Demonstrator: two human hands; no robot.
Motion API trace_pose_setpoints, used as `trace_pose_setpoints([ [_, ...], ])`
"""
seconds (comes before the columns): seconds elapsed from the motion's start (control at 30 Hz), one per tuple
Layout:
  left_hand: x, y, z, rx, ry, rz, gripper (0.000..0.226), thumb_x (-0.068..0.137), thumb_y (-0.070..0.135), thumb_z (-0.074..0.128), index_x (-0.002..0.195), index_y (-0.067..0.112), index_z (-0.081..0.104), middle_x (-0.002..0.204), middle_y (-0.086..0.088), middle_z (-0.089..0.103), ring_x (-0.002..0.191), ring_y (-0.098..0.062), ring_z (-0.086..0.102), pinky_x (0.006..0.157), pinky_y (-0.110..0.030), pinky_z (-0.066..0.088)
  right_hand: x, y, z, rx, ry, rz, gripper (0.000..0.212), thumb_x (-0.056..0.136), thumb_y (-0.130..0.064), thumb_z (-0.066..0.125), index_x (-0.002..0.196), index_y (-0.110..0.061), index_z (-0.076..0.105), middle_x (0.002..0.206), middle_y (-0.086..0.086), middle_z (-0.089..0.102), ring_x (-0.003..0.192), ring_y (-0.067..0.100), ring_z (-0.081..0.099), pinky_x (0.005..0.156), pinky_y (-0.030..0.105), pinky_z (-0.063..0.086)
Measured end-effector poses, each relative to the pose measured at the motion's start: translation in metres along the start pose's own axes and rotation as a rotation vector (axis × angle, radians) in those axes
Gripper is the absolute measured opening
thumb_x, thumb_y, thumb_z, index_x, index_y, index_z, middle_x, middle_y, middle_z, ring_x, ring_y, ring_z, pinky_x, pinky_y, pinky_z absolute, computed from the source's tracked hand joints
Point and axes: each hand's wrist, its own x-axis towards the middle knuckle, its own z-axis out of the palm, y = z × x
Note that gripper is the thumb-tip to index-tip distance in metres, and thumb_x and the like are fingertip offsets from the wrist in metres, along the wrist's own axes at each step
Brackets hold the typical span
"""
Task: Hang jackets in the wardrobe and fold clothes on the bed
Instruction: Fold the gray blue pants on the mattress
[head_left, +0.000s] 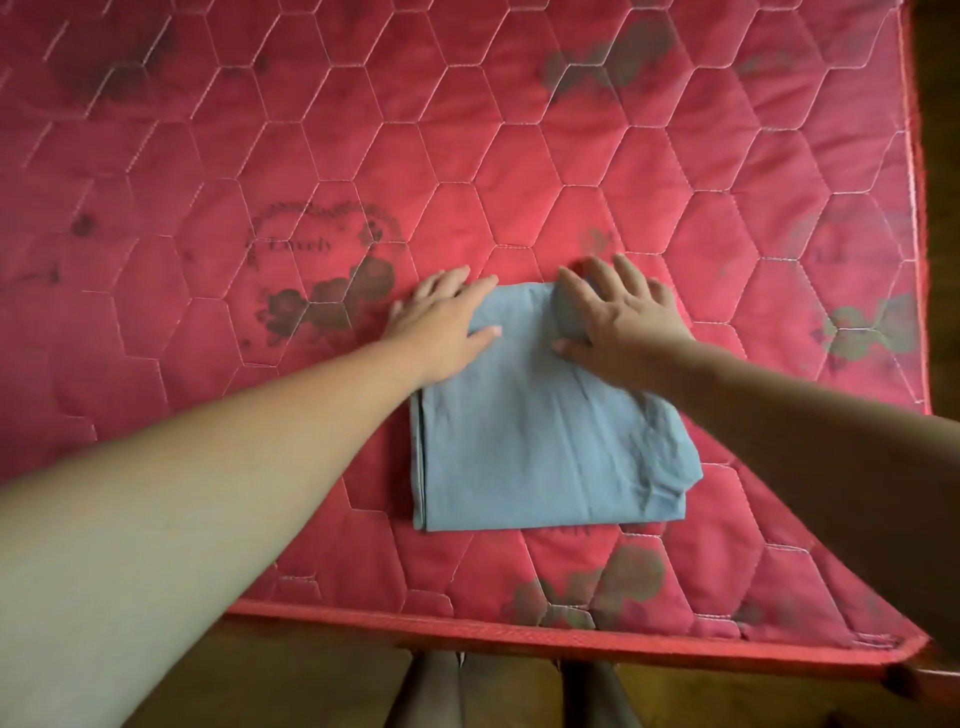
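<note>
A light blue garment (535, 426) lies folded into a flat rectangle on the red quilted mattress (467, 156), near its front edge. My left hand (441, 322) rests flat on the garment's far left corner with straight fingers. Over the far right corner my right hand (618, 317) presses down with spread fingers; a small hump of blue cloth shows between its thumb and forefinger. The garment's right side is wrinkled. No jacket or wardrobe is in view.
The mattress has hexagon stitching and faded flower prints. Its front edge (519, 631) runs just ahead of my legs (498, 691), and its right edge (917, 208) meets a dark wooden floor (943, 156).
</note>
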Motion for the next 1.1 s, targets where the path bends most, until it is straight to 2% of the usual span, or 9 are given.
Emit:
trace_pose_setpoints([
  [0.17,-0.014,0.006,0.001,0.059,0.086,0.031,0.064,0.093,0.052,0.059,0.149,0.038,0.032,0.139,0.002,0.041,0.131,-0.024,0.036,0.101,-0.048,0.041,-0.006,-0.001,0.003,0.059,0.005,-0.004,0.085,0.085,-0.058,0.068,0.152,-0.024,0.027,0.142,0.008,0.036,0.129,0.038,0.033,0.095,0.059,0.049],
  [0.3,-0.035,0.008,0.009,0.01,-0.088,-0.022,0.072,0.082,0.057,0.071,0.141,0.03,0.039,0.134,-0.003,0.044,0.126,-0.029,0.038,0.102,-0.048,0.043,-0.021,0.003,0.007,0.015,-0.181,0.001,0.095,0.071,-0.064,0.078,0.144,-0.019,0.038,0.128,0.009,0.044,0.118,0.038,0.043,0.097,0.053,0.049],
  [0.37,-0.036,0.011,0.008,0.038,-0.207,-0.032,0.073,0.076,0.06,0.076,0.131,0.022,0.049,0.127,-0.005,0.048,0.123,-0.03,0.041,0.1,-0.041,0.043,-0.023,0.0,0.007,-0.024,-0.275,-0.003,0.087,0.069,-0.066,0.079,0.134,-0.017,0.048,0.125,0.008,0.049,0.117,0.035,0.048,0.098,0.043,0.047],
  [0.53,-0.034,0.016,0.0,0.007,-0.426,-0.037,0.042,0.07,0.049,0.084,0.082,0.017,0.06,0.086,-0.003,0.062,0.082,-0.025,0.061,0.06,-0.03,0.04,-0.023,-0.017,-0.001,-0.05,-0.418,-0.045,0.063,0.071,-0.06,0.08,0.115,-0.02,0.059,0.107,0.0,0.049,0.109,0.027,0.055,0.087,0.035,0.049],
  [0.63,-0.045,0.009,-0.011,-0.184,-0.509,-0.069,0.024,0.075,0.028,0.08,0.078,0.02,0.058,0.078,-0.001,0.063,0.063,-0.016,0.055,0.051,-0.025,0.038,-0.028,-0.018,-0.015,0.077,-0.538,0.007,0.047,0.074,-0.045,0.084,0.102,-0.023,0.054,0.099,0.0,0.057,0.092,0.024,0.059,0.074,0.032,0.048],
  [0.73,-0.058,0.011,-0.035,-0.15,-0.486,-0.011,0.017,0.079,0.023,0.074,0.086,0.019,0.059,0.078,0.0,0.061,0.059,-0.014,0.052,0.044,-0.021,0.035,-0.034,-0.018,-0.039,0.202,-0.604,0.016,0.039,0.074,-0.029,0.086,0.086,-0.026,0.05,0.086,-0.002,0.059,0.074,0.017,0.054,0.061,0.029,0.042],
  [0.83,-0.061,0.02,-0.075,-0.083,-0.32,0.067,0.02,0.081,0.02,0.073,0.092,0.011,0.058,0.076,0.0,0.054,0.058,-0.015,0.048,0.041,-0.021,0.033,-0.032,-0.021,-0.081,0.127,-0.447,-0.021,0.034,0.074,-0.025,0.084,0.086,-0.024,0.052,0.091,0.002,0.062,0.083,0.024,0.059,0.064,0.029,0.039],
  [1.0,-0.052,0.03,-0.162,-0.052,0.234,0.193,0.024,0.078,0.026,0.067,0.098,0.021,0.054,0.092,0.0,0.06,0.09,-0.027,0.056,0.075,-0.041,0.049,-0.03,-0.012,-0.185,0.035,0.142,-0.106,0.03,0.074,-0.036,0.07,0.088,-0.022,0.047,0.084,0.005,0.056,0.081,0.033,0.058,0.063,0.037,0.043],
  [1.1,-0.06,0.035,-0.175,0.014,0.437,0.29,0.031,0.074,0.02,0.069,0.098,0.022,0.051,0.1,0.001,0.053,0.099,-0.026,0.048,0.078,-0.042,0.046,-0.042,-0.009,-0.198,-0.102,0.438,-0.196,0.041,0.077,-0.038,0.07,0.104,-0.013,0.052,0.097,0.01,0.054,0.085,0.035,0.056,0.061,0.039,0.042],
])
